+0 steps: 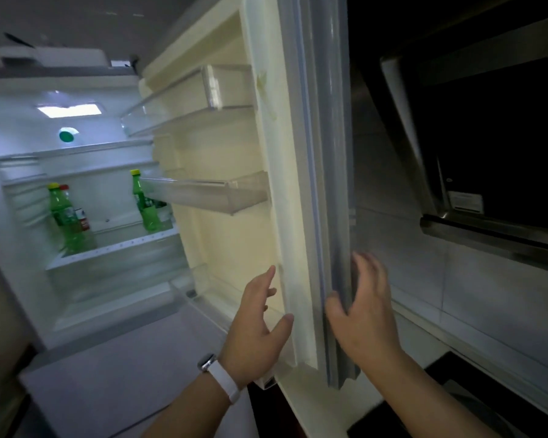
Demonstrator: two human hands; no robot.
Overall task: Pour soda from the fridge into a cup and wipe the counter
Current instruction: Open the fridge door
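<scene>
Fridge door [234,191] is swung wide open and fills the middle of your view, standing between your hands and the lit fridge interior [108,172]. Your left hand [260,324] is spread, fingers loose, palm against the door's inner liner near its lower edge, thumb at the door's edge, gripping nothing; white-strapped watch [217,373] on that wrist. Your right hand [361,305] is open too, fingers curled lightly round the outer edge of the door at the grey gasket [332,216], not clamped. Three clear door bins [203,197] on the door, all look bare. Soda sits left of the door, inside on a shelf: two green bottles [67,216] with yellow caps, one at the far left, one [146,203] just beside the door's middle bin, partly hidden by it. A red-capped bottle [81,213] stands behind the left one. Right of the door, a dark range hood [487,153].
</scene>
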